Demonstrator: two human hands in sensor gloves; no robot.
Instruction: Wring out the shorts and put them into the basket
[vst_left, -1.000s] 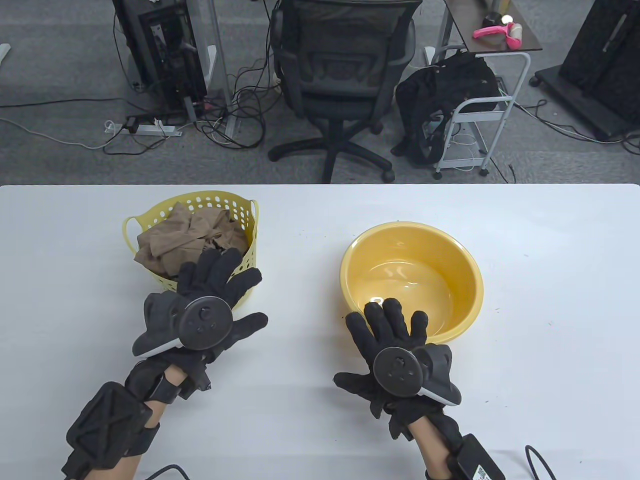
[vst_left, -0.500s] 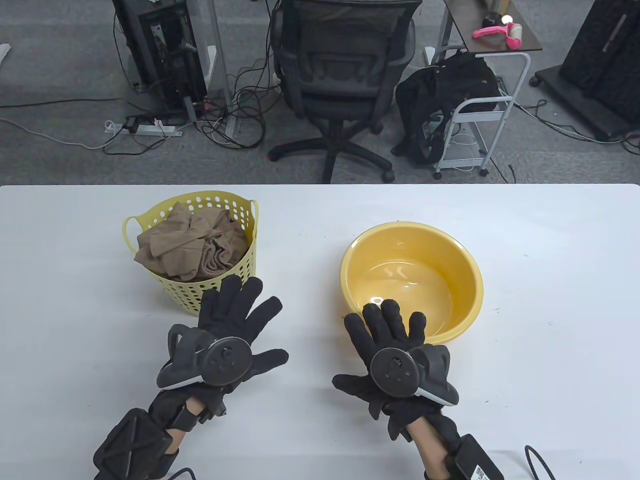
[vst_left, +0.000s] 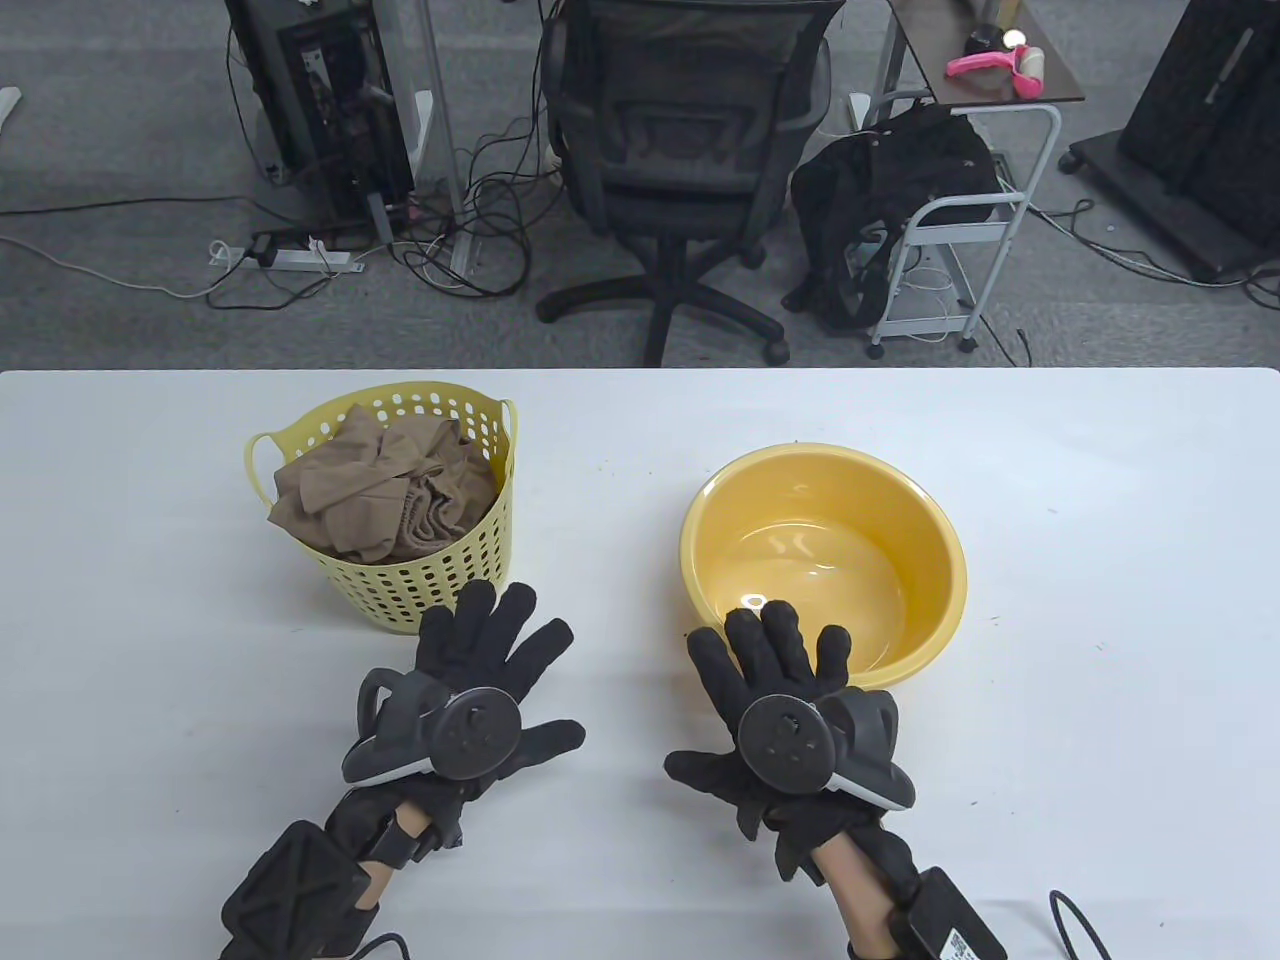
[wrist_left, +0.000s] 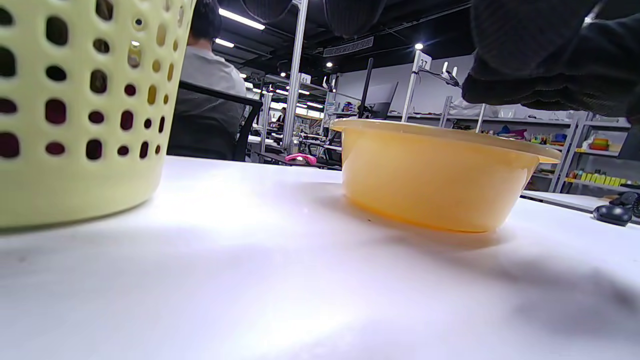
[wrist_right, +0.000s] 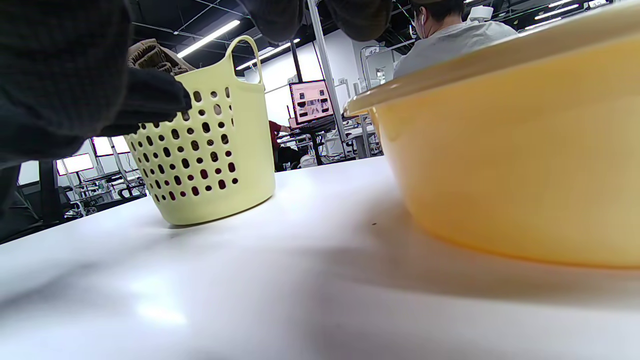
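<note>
Two hands lie flat, fingers spread, holding nothing: left hand (vst_left: 478, 690) just before the basket (vst_left: 470, 560), right hand (vst_left: 780, 690) at the bowl (vst_left: 930, 610). Shorts (vst_left: 385, 490) fill the basket.

Shorts (vst_left: 385, 492) in basket (vst_left: 400, 590) table-left, basin (vst_left: 822, 560) right, hands in front

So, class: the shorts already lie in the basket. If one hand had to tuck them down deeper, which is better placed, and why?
Probably the left hand: its spread fingers lie just in front of the basket holding the shorts, while the right hand rests by the basin, farther off.
</note>
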